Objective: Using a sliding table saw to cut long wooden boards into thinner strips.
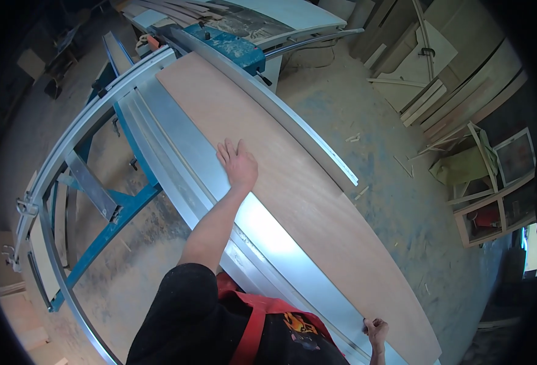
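A long plywood panel (299, 194) lies flat along the silver sliding table (262, 225) of a panel saw, running from the far left to the near right. My left hand (239, 164) rests on the panel's left edge, palm down, with its fingers spread. Farther down that edge, at the near right, my right hand (376, 330) has its fingers curled at the board's rim; their tips are partly hidden. Along the panel's far right side stands a long metal fence (293, 125). No blade can be seen.
A silver crosscut rail (77, 131) on a blue frame (110, 228) reaches out at left. The blue fence carriage (229, 48) sits at the far end, near stacked wooden strips (177, 9). Boards (475, 91) lean at right, and offcuts (404, 164) litter the floor.
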Available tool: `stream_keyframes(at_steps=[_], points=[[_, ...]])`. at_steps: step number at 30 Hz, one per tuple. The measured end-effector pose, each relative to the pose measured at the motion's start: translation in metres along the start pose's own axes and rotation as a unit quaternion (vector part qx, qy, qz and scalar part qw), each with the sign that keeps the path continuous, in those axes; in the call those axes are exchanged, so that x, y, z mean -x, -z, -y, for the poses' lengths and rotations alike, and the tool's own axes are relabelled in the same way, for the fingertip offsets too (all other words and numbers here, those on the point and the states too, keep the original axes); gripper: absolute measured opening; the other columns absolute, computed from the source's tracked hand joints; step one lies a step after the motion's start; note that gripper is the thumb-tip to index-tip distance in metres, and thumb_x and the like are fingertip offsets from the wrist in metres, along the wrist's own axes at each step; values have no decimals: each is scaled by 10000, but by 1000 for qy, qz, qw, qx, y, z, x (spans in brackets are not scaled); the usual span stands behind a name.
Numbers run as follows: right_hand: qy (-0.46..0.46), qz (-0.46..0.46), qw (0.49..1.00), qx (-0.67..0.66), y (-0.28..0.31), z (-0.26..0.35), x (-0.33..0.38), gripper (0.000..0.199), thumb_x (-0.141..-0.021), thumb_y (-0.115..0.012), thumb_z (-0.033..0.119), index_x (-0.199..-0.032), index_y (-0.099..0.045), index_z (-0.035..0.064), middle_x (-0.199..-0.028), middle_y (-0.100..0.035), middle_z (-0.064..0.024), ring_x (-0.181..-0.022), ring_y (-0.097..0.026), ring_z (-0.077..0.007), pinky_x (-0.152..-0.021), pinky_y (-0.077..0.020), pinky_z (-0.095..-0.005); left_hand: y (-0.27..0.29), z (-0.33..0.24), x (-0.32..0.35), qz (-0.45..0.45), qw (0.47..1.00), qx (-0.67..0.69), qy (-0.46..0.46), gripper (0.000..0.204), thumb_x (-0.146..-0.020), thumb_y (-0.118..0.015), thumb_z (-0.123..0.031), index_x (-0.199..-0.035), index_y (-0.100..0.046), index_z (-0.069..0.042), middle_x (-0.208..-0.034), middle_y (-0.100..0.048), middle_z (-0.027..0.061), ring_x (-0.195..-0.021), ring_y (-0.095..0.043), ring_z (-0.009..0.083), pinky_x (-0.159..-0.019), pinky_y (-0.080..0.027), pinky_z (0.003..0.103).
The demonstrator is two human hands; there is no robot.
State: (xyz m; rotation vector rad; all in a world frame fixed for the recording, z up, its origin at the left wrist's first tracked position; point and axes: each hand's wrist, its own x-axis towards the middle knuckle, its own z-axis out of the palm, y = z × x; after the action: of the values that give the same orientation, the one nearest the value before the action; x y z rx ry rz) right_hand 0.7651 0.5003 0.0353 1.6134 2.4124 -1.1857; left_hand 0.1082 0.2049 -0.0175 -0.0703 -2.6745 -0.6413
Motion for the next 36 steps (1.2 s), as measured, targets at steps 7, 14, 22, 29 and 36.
stream_keyframes(at_steps=[7,14,22,29,36], points=[[14,55,997,-61,14,25,-99,380,-920,-780,276,-728,-641,-20,-595,-632,-62,-520,-585,-113,-500,-481,-289,-11,7,-22,-11,1000,14,2,454,-967,-515,-180,-1400,-596,-72,-1552,-413,271,-1487,-278,491,-1255,-160,576],[379,-265,863,202,44,38,-214,403,-964,-742,343,-855,-690,-42,-655,-625,6,-640,-552,-81,-634,-444,-274,-25,1,-12,12,1000,25,13,457,-966,-517,-174,-1404,-594,-72,-1556,-411,270,-1494,-271,485,-1258,-156,571],[113,82,988,-64,26,65,-235,523,-991,-696,424,-617,-563,84,-658,-502,89,-599,-415,-60,-538,-290,-281,-25,20,-35,10,1000,8,13,467,-959,-545,-162,-1415,-583,-73,-1552,-419,267,-1495,-276,477,-1257,-158,567],[132,-4,991,14,1,83,-236,391,-991,-693,288,-767,-613,-23,-762,-606,-11,-686,-524,-118,-594,-406,-320,-35,22,-57,15,1000,-3,8,458,-974,-538,-177,-1421,-581,-86,-1554,-422,255,-1492,-289,466,-1256,-166,563],[409,51,898,153,-114,208,-93,552,-909,-734,176,-1339,-543,-115,-1438,-464,-322,-1369,-456,-454,-1158,-362,-480,-45,41,-91,12,1000,-14,14,448,-997,-516,-203,-1428,-579,-96,-1554,-429,243,-1492,-297,454,-1256,-169,562]])
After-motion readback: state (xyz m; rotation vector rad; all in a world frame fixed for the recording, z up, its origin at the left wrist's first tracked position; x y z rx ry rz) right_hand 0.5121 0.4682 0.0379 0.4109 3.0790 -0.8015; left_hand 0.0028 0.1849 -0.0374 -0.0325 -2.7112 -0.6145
